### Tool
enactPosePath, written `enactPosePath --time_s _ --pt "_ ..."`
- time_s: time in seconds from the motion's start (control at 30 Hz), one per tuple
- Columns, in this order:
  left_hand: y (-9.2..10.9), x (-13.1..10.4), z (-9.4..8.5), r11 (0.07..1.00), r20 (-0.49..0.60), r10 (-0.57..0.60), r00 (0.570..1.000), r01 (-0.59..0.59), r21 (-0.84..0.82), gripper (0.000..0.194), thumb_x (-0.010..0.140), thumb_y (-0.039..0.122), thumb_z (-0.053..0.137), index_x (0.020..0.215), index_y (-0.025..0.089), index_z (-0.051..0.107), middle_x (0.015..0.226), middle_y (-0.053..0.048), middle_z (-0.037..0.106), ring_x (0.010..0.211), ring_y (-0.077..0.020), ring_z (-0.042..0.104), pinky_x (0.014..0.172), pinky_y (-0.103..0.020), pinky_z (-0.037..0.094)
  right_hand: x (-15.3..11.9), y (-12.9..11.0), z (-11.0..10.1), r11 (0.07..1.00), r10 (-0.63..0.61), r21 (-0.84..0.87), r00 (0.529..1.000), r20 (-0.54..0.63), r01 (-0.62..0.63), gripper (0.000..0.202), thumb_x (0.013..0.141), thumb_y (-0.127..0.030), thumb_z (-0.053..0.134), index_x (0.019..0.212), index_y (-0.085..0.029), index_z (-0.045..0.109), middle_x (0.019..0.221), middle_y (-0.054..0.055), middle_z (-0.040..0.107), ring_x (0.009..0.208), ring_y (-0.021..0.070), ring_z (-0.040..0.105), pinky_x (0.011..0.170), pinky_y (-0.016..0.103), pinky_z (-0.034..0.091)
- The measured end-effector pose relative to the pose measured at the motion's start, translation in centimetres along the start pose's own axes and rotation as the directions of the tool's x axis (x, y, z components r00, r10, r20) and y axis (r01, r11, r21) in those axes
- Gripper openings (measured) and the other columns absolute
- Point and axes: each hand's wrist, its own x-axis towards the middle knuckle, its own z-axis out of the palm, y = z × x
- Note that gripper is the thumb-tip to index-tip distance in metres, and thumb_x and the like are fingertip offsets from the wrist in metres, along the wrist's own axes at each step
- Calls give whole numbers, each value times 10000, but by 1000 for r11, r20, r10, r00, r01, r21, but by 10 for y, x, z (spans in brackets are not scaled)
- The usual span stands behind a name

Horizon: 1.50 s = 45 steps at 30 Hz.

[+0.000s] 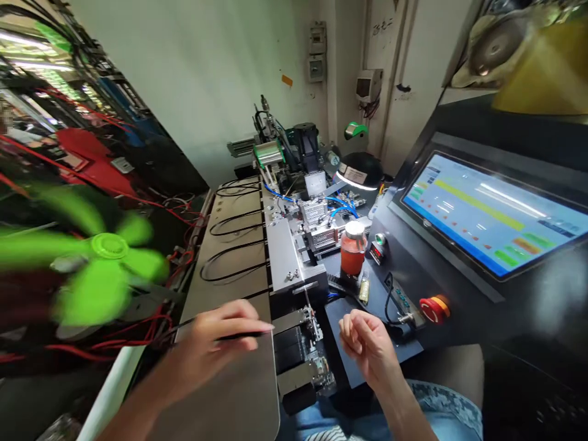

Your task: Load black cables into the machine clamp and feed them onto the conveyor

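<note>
The left hand [209, 335] pinches a black cable [239, 335], lying crosswise, pointing toward the right hand [367, 344], curled, contents unclear.

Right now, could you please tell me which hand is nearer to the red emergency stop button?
Right. The right hand is a little left of the red button, nearer the person; the left hand is much farther left, over the table.

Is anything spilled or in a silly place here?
Maybe the jar of red stuff: it looks a bit odd standing so close to metal machine parts. Its lid is on, though, and I can see no spill around it.
</note>
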Motion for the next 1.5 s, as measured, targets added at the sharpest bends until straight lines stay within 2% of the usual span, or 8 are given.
enactPosePath --time_s 0.1,0.3,0.5,0.67,0.83,1.0,1.27,1.5 --pt "7 27 53 976 218 91 972 -43 -215 361 946 411 414 985 213 713 804 -43 624 729 -147 580 673 -237 463 -2 2 -4 966 -100 -245 993 -66 81 501 817 -489 628 519 -191 357 485 -71 325 438 68 282 413 204 239" --pt "8 36 97 964 36 -3 999 12 -267 237 910 330 501 857 177 673 790 -24 652 723 -143 589 656 -224 448 -1 7 3 735 -173 -664 985 10 136 203 863 -349 593 780 -164 592 708 6 567 625 122 502 562 227 410" --pt "3 29 100 990 -6 111 994 -111 -86 213 915 250 477 813 169 645 765 -23 610 676 -124 571 632 -212 431 3 11 11 595 -176 -783 980 92 180 228 901 -301 525 729 -162 580 663 -3 552 598 119 492 553 226 402" --pt "5 30 89 955 206 272 940 -290 60 218 920 194 450 814 188 640 755 -11 574 668 -117 541 612 -207 398 3 -3 7 454 -23 -849 956 291 269 198 871 -228 565 682 -170 575 618 -24 526 588 115 469 558 230 369" --pt "16 29 94 977 11 74 997 -70 -202 228 927 275 469 802 173 630 737 -14 573 653 -120 529 604 -211 404 3 7 15 519 -343 -763 912 225 384 178 907 -224 517 742 -178 566 683 10 562 631 139 508 578 258 388" --pt "21 26 105 944 -35 -35 999 21 -329 250 924 320 482 790 176 636 738 -10 577 673 -124 522 621 -211 407 3 29 24 422 -557 -765 805 205 487 159 907 -169 481 755 -190 523 658 2 521 578 130 468 529 253 352" --pt "3 33 102 989 -41 -72 997 66 -131 299 934 292 420 765 176 638 746 -24 612 693 -142 563 660 -231 417 10 21 8 447 -340 -843 929 150 300 249 929 -254 460 698 -182 520 625 -18 476 557 116 431 526 237 333" --pt "-7 38 106 989 -1 -142 990 142 44 301 921 254 413 739 181 642 740 -20 646 700 -159 596 681 -249 424 13 21 -4 444 -304 -865 947 100 234 271 931 -290 454 704 -172 547 650 2 534 591 130 485 546 235 366"
